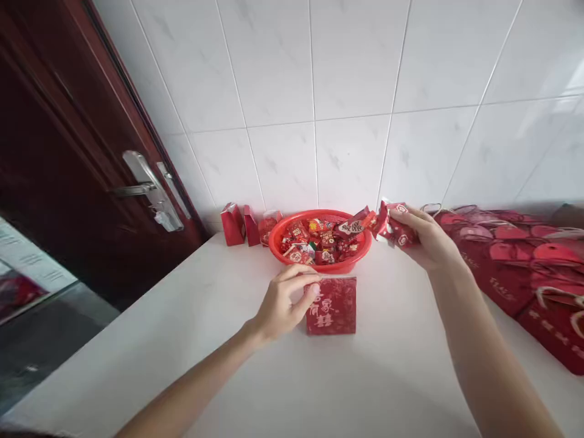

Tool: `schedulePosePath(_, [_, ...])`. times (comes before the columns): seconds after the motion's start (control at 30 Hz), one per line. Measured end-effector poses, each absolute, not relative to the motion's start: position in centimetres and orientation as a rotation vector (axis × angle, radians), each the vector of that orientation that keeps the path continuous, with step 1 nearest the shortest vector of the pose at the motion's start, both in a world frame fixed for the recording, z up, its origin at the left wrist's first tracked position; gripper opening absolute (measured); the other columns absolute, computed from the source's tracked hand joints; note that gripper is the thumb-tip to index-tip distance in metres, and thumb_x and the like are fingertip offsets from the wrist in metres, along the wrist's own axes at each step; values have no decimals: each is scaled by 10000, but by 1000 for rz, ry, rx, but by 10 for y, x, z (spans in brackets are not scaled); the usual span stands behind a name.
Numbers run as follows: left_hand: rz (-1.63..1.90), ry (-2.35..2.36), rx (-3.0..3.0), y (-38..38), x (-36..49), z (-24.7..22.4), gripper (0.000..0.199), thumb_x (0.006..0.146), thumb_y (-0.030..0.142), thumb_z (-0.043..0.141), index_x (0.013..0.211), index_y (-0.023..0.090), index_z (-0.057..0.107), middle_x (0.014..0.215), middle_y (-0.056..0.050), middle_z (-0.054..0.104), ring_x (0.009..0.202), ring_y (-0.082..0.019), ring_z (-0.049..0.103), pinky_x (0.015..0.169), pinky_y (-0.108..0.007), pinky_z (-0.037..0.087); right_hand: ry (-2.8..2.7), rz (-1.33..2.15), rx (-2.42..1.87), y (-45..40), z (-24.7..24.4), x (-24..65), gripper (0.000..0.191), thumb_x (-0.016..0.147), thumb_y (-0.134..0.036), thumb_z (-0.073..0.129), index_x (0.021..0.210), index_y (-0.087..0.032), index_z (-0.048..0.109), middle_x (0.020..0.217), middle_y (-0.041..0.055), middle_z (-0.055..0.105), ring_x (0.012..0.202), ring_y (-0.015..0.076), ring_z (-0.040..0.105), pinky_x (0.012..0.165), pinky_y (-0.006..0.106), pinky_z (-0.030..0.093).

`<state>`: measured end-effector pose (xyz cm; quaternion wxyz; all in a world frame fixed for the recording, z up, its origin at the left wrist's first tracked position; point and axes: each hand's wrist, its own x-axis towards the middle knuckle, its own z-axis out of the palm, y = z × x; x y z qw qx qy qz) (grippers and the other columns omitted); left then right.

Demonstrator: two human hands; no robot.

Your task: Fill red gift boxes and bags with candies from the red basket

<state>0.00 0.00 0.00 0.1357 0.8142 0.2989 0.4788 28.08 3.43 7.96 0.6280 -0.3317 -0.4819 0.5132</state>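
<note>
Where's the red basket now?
In the head view's centre, the red basket sits on the table between the tiled wall and the red box the left hand touches.

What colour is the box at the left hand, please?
The box is red with pale characters; head view.

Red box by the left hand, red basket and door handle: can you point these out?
Red box (338, 308): head view, on its lettered front face.
Red basket (335, 268): head view, on its front rim.
Door handle (135, 190): head view, on its lever.
</note>
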Motion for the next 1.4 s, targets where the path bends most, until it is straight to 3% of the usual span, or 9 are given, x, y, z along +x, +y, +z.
schedulePosePath(0.1, [1388,936,2219,4,10,0,219,973,266,597,937,169,790,838,-54,715,793,-158,661,745,-273,539,-1241,1206,-774,22,84,280,349,651,-410,915,694,-177,658,568,-36,539,462,71,473,420,187,444])
schedulePosePath(0.2, [1340,965,2031,10,18,-1,205,932,324,660,879,184,799,806,-50,725,770,-171,659,722,-287,535,-1367,1219,-814,13,88,278,339,700,-432,885,717,-180,659,564,-29,546,455,83,495,392,189,418])
schedulePosePath(0.37, [1058,1008,1810,19,21,8,200,795,365,794,917,207,811,989,-64,783,938,-236,710,807,-322,543,-1556,1179,-942,5,93,275,322,764,-453,838,827,-176,687,641,6,614,532,128,602,394,194,429])
schedulePosePath(0.5, [760,1049,1753,17,19,25,476,725,404,853,1157,223,770,1150,-61,764,927,-261,717,793,-354,559,-1690,1109,-1052,1,95,277,322,808,-471,797,887,-177,691,698,19,635,598,139,628,431,195,456])
schedulePosePath(0.6, [706,1005,1792,12,19,35,615,707,387,879,1284,259,711,1276,-40,723,1100,-289,684,934,-376,542,-1793,1067,-1103,-2,96,274,320,819,-483,775,863,-179,684,699,13,614,600,132,599,452,207,473])
schedulePosePath(0.73, [651,967,1842,10,20,41,640,704,377,880,1306,266,695,1251,-36,727,1197,-321,637,1014,-409,511,-1892,1036,-1135,-2,96,266,306,833,-485,737,830,-187,670,718,10,610,613,134,584,472,226,493])
schedulePosePath(0.87, [606,980,1820,13,19,41,687,686,363,891,1332,285,672,1364,-31,669,1243,-315,610,1076,-421,472,-1878,979,-1131,1,93,261,311,837,-486,716,883,-181,680,753,25,657,643,155,619,497,247,501])
schedulePosePath(1.1, [596,957,1804,16,18,38,695,678,390,899,1324,270,673,1325,-54,690,1217,-321,628,1051,-435,487,-1985,977,-1110,5,86,255,273,868,-450,681,889,-178,671,728,9,645,608,144,597,521,269,485])
schedulePosePath(1.4, [596,973,1783,14,18,39,744,669,387,909,1356,282,644,1448,-49,613,1404,-334,489,1157,-448,403,-1938,936,-1059,8,83,251,261,891,-430,681,945,-175,699,762,15,643,653,153,600,579,285,492])
